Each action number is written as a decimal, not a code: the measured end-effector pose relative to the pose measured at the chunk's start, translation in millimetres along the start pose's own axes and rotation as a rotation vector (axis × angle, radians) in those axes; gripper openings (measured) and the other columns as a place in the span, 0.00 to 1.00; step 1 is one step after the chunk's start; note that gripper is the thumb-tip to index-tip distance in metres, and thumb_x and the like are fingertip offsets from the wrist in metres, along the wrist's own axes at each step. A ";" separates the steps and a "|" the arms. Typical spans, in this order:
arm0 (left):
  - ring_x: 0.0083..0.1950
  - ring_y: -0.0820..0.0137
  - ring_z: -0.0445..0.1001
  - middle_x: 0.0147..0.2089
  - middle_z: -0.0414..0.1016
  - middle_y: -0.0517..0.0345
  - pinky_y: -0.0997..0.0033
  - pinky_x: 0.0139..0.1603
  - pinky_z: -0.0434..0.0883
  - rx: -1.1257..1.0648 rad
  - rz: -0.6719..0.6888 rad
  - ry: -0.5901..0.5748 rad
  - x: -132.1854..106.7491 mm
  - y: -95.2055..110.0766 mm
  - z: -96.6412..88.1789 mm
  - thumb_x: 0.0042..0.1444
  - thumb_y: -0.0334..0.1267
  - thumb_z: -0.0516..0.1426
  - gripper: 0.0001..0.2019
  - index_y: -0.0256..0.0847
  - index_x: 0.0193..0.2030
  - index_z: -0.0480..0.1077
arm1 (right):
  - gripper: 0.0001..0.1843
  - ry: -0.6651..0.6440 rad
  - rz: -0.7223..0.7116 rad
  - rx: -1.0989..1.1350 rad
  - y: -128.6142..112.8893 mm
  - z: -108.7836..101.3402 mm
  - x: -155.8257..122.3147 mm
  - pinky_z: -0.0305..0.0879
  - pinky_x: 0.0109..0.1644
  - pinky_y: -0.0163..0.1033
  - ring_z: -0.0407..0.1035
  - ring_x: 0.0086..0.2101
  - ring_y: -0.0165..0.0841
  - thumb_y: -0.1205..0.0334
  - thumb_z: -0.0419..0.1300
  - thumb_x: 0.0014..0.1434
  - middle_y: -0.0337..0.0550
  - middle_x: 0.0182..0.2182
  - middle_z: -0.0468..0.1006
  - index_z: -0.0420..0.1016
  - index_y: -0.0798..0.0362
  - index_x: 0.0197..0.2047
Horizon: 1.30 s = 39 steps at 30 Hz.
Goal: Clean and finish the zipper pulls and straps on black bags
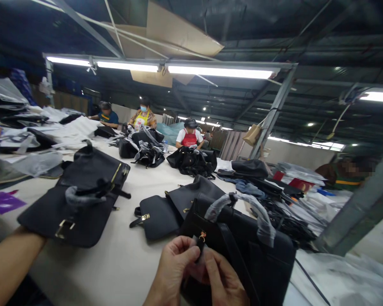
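Observation:
Close to me stands a black handbag (268,259), its curved handle (232,202) wrapped in clear film. My left hand (177,263) pinches a short black strap end (200,244) that hangs below a gold ring clasp (202,235) on the bag. My right hand (223,276) is closed at the same spot, its fingertips on a thin piece of clear plastic film (198,267) around the strap end. Just behind lies another black bag (194,195) with its flap (161,216) folded open toward the left, showing a gold clasp.
At the left a co-worker's arm (19,259) reaches under the flap of a black bag (79,204). Piles of black bags (191,161) and wrapping lie farther back on the white table (115,272), with several people behind. A metal post (360,208) slants at the right.

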<state>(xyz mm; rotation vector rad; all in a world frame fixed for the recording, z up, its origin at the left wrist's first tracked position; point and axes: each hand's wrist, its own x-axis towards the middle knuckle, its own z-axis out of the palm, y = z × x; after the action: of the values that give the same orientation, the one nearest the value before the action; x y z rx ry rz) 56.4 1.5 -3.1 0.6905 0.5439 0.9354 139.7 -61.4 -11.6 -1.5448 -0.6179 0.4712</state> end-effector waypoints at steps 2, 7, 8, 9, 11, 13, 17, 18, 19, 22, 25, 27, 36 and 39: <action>0.20 0.74 0.69 0.21 0.74 0.60 0.74 0.23 0.68 0.027 0.012 0.011 -1.6 2.0 0.5 0.32 0.42 0.72 0.18 0.37 0.24 0.70 | 0.28 -0.124 0.102 0.259 4.5 -0.1 4.8 0.71 0.29 0.37 0.77 0.28 0.39 0.36 0.67 0.42 0.45 0.29 0.85 0.85 0.51 0.35; 0.19 0.76 0.67 0.20 0.71 0.64 0.77 0.21 0.65 0.038 0.020 0.033 -5.9 9.0 3.3 0.31 0.43 0.72 0.19 0.38 0.23 0.68 | 0.23 -0.372 0.290 0.536 5.7 2.8 13.8 0.70 0.24 0.33 0.75 0.25 0.34 0.47 0.76 0.36 0.44 0.26 0.83 0.84 0.53 0.33; 0.19 0.76 0.66 0.19 0.71 0.64 0.77 0.20 0.65 0.040 0.024 0.033 -6.1 9.3 3.5 0.31 0.43 0.72 0.19 0.38 0.22 0.67 | 0.22 -0.382 0.268 0.537 5.0 3.8 14.2 0.69 0.25 0.33 0.74 0.24 0.32 0.47 0.76 0.37 0.42 0.24 0.82 0.84 0.53 0.32; 0.19 0.76 0.66 0.19 0.71 0.64 0.77 0.20 0.65 0.043 0.029 0.034 -6.0 9.1 3.4 0.31 0.44 0.72 0.19 0.38 0.22 0.67 | 0.21 -0.382 0.242 0.534 4.7 4.9 14.4 0.69 0.25 0.32 0.73 0.22 0.31 0.46 0.75 0.38 0.41 0.22 0.81 0.84 0.53 0.31; 0.18 0.76 0.66 0.18 0.71 0.64 0.77 0.19 0.64 0.054 0.036 0.031 -5.1 7.4 2.6 0.32 0.44 0.71 0.19 0.39 0.22 0.66 | 0.22 -0.362 0.208 0.515 6.1 7.0 14.9 0.69 0.24 0.33 0.70 0.21 0.30 0.44 0.74 0.38 0.40 0.20 0.79 0.84 0.54 0.29; 0.17 0.77 0.65 0.17 0.71 0.64 0.78 0.19 0.63 0.075 0.044 0.022 -3.6 5.3 1.4 0.34 0.44 0.71 0.19 0.39 0.22 0.66 | 0.24 -0.323 0.178 0.462 10.2 8.6 16.3 0.66 0.22 0.33 0.67 0.18 0.28 0.42 0.74 0.38 0.37 0.16 0.76 0.84 0.54 0.29; 0.17 0.77 0.65 0.17 0.70 0.64 0.79 0.18 0.61 0.115 0.092 0.005 -1.9 4.1 0.1 0.36 0.42 0.70 0.18 0.39 0.21 0.65 | 0.26 -0.221 0.069 0.312 17.5 9.3 20.8 0.54 0.16 0.29 0.58 0.13 0.23 0.39 0.71 0.41 0.32 0.12 0.68 0.83 0.55 0.30; 0.17 0.78 0.64 0.16 0.69 0.65 0.80 0.18 0.59 0.128 0.101 0.011 -2.0 4.3 -0.1 0.36 0.41 0.70 0.17 0.39 0.21 0.65 | 0.26 -0.206 0.045 0.280 17.7 9.3 21.5 0.53 0.16 0.29 0.58 0.13 0.23 0.39 0.71 0.41 0.32 0.12 0.67 0.82 0.55 0.30; 0.17 0.78 0.63 0.16 0.68 0.66 0.80 0.18 0.59 0.138 0.103 0.018 -2.2 4.4 -0.4 0.36 0.41 0.70 0.17 0.38 0.21 0.65 | 0.26 -0.197 0.028 0.251 17.1 9.3 21.8 0.53 0.16 0.29 0.58 0.13 0.23 0.39 0.70 0.42 0.32 0.12 0.67 0.82 0.56 0.29; 0.17 0.79 0.63 0.17 0.68 0.66 0.79 0.19 0.59 0.118 0.074 -0.001 -3.7 2.9 -2.2 0.38 0.43 0.70 0.18 0.39 0.23 0.65 | 0.27 -0.191 0.006 0.211 12.3 10.8 20.6 0.52 0.16 0.29 0.57 0.14 0.23 0.37 0.68 0.44 0.31 0.12 0.65 0.80 0.56 0.28; 0.18 0.76 0.65 0.18 0.70 0.64 0.76 0.22 0.63 0.053 0.003 -0.099 -4.1 -0.7 -5.2 0.39 0.48 0.70 0.19 0.39 0.25 0.66 | 0.28 -0.173 0.019 0.234 7.2 13.6 18.4 0.53 0.17 0.29 0.57 0.15 0.24 0.36 0.68 0.43 0.32 0.13 0.65 0.79 0.57 0.28; 0.19 0.75 0.66 0.19 0.70 0.63 0.75 0.23 0.65 0.038 -0.038 -0.126 -3.3 -2.1 -6.9 0.38 0.52 0.69 0.22 0.39 0.26 0.66 | 0.28 -0.172 0.036 0.259 5.2 15.1 17.8 0.52 0.17 0.29 0.57 0.15 0.24 0.36 0.68 0.43 0.32 0.13 0.66 0.79 0.57 0.27; 0.18 0.74 0.68 0.18 0.71 0.63 0.75 0.22 0.67 0.138 0.103 -0.025 -0.5 5.0 -5.6 0.33 0.49 0.71 0.21 0.38 0.21 0.67 | 0.27 -0.136 0.014 0.259 8.3 15.4 21.2 0.49 0.16 0.30 0.55 0.14 0.24 0.38 0.69 0.42 0.32 0.11 0.64 0.82 0.57 0.29; 0.18 0.74 0.68 0.18 0.71 0.64 0.73 0.23 0.69 0.083 0.047 -0.030 -1.3 5.2 -5.5 0.35 0.45 0.70 0.18 0.39 0.23 0.66 | 0.27 -0.165 0.022 0.279 10.4 15.2 21.6 0.49 0.16 0.30 0.54 0.14 0.24 0.38 0.69 0.43 0.31 0.11 0.63 0.82 0.57 0.29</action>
<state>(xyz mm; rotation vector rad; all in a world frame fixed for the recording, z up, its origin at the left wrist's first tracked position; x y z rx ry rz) 49.2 4.1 -2.8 0.7937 0.5444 0.9494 147.6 -35.9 -21.5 -1.2568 -0.6331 0.6770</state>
